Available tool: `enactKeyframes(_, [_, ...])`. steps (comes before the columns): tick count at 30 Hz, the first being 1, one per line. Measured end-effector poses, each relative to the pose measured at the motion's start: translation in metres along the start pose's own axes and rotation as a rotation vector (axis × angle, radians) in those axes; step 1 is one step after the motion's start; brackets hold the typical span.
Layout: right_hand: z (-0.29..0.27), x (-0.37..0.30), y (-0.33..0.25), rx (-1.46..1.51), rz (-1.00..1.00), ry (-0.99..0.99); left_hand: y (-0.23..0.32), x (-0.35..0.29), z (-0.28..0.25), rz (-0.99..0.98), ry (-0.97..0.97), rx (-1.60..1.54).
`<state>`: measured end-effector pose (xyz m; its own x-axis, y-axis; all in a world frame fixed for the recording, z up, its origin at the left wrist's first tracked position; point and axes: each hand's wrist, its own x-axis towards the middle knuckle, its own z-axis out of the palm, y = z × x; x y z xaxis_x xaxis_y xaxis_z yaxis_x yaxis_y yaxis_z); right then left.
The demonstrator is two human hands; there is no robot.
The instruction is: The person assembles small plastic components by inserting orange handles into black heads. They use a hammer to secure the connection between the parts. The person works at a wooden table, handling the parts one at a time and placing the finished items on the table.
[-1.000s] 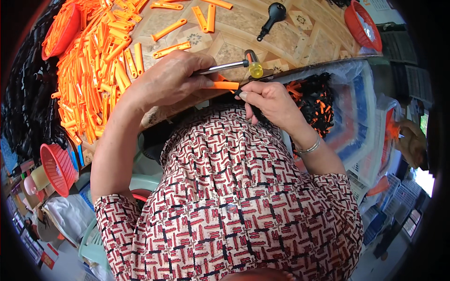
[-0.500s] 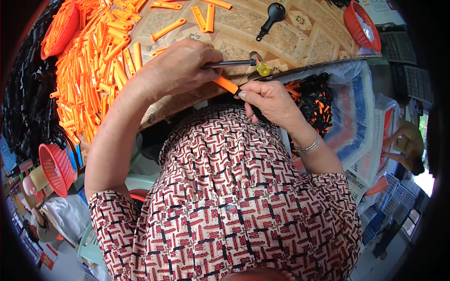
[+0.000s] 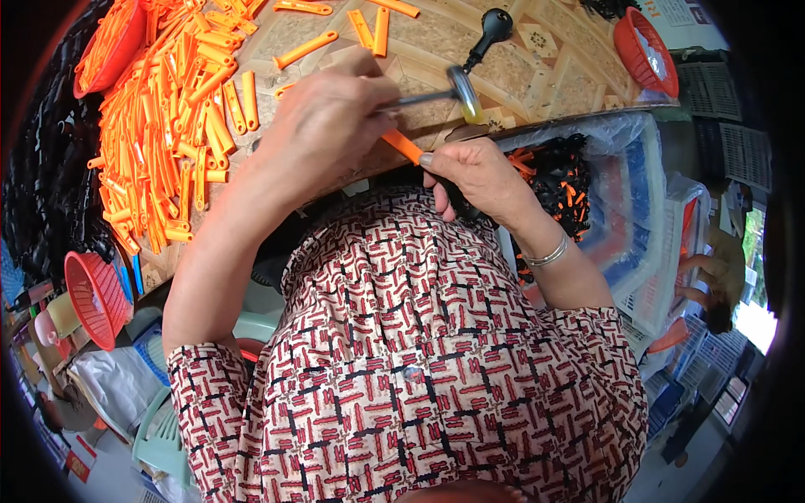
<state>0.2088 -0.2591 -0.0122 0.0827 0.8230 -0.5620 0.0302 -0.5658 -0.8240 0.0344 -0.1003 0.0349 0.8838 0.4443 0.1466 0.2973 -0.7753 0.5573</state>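
Note:
My left hand (image 3: 331,121) is closed around the shaft of a small hammer (image 3: 463,90) with a metal head and a yellow tip, which points off to the right. Below that hand, an orange plastic handle (image 3: 402,146) runs slantwise to my right hand (image 3: 485,172), whose thumb and fingers pinch its lower end. The thumb covers the end itself, and the left hand hides the upper end; whether it also grips the handle does not show. A large heap of similar orange handles (image 3: 159,142) lies left of my left arm.
On the patterned table (image 3: 411,59) lies a black tool with a rounded end (image 3: 496,25). Red baskets (image 3: 646,54) stand at the far right and left. Beside my right hand is a plastic-lined crate (image 3: 625,180) with black and orange parts (image 3: 574,197).
The hammer head has swung up, its yellow tip now lower and facing nearer me. My left hand has turned and shifted slightly right; the right hand keeps its pinch.

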Motion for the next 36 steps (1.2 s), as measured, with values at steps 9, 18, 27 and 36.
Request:
enactKeyframes(9, [0.014, -0.008, -0.004, 0.257, 0.044, 0.011, 0.018, -0.084, -0.004, -0.059, 0.191, -0.040])
enactKeyframes(18, [0.017, -0.006, 0.002, 0.260, -0.027, -0.020, 0.027, -0.094, -0.004, 0.077, 0.649, 0.065])
enactKeyframes(27, [0.004, -0.010, 0.002, 0.172, -0.063, -0.030, 0.003, -0.119, -0.008, -0.163, 0.400, -0.133])
enactKeyframes(36, [-0.147, -0.058, -0.011, -1.107, -0.170, 0.422, -0.036, -0.117, -0.018, -0.656, 0.628, -0.775])
